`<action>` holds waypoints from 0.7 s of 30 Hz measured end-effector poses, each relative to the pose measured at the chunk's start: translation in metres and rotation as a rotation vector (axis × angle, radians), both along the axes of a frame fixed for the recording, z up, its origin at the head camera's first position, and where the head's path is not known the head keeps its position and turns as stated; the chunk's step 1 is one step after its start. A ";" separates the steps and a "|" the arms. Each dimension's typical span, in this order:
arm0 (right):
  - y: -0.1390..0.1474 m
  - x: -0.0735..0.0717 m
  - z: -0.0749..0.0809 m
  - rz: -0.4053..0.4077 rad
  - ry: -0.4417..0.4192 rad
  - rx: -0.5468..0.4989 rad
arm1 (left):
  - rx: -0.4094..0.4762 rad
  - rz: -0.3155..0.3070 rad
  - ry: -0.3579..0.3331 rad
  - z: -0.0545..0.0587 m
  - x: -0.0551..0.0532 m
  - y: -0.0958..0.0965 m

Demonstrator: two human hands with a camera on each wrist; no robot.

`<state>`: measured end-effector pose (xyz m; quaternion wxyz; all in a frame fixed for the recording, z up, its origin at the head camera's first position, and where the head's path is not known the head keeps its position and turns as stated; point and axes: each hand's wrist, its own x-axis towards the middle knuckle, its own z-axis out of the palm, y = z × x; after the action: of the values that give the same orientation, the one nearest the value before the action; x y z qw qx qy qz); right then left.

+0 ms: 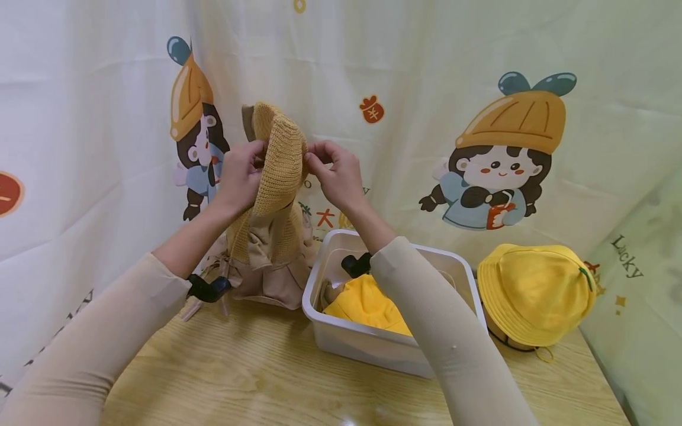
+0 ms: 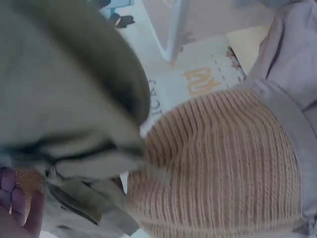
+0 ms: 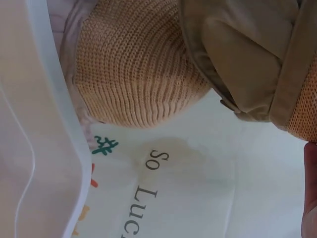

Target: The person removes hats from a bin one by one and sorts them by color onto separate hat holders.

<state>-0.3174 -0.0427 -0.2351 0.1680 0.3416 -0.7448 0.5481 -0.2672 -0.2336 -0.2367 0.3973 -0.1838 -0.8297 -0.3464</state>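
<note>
Both hands hold up a tan knit sun hat [image 1: 282,160] with a khaki cloth brim, near the back left of the table. My left hand [image 1: 242,174] grips its left side, the fingertips partly hidden behind the knit. On the opposite side, my right hand [image 1: 338,171] pinches the edge between thumb and forefinger. The khaki brim [image 3: 247,54] fills the upper right of the right wrist view. Just below hangs over a second knit hat [image 2: 223,158], whose crown points up and whose pinkish-beige cloth brim [image 1: 266,284] spreads low over the table.
A white plastic bin [image 1: 367,349] stands right of the knit hats, with yellow cloth [image 1: 367,302] inside. Beyond it, a yellow bucket hat [image 1: 538,290] sits at the table's right edge. A printed curtain [image 1: 405,53] closes off the back and sides of the wooden table [image 1: 240,373].
</note>
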 end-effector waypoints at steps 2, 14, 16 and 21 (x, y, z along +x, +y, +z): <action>0.002 0.000 0.002 -0.023 0.018 0.004 | 0.012 -0.009 -0.011 0.001 0.001 -0.003; 0.017 -0.008 0.003 -0.090 0.052 0.016 | 0.082 0.048 0.033 0.021 0.018 -0.026; 0.018 -0.007 0.003 -0.086 0.048 0.020 | 0.080 0.059 0.044 0.023 0.019 -0.029; 0.013 -0.004 0.002 -0.089 0.034 0.019 | 0.070 0.045 0.008 0.021 0.017 -0.032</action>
<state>-0.3216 -0.0295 -0.2331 0.2015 0.3190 -0.7614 0.5272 -0.2505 -0.2660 -0.2161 0.4145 -0.1526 -0.8194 -0.3653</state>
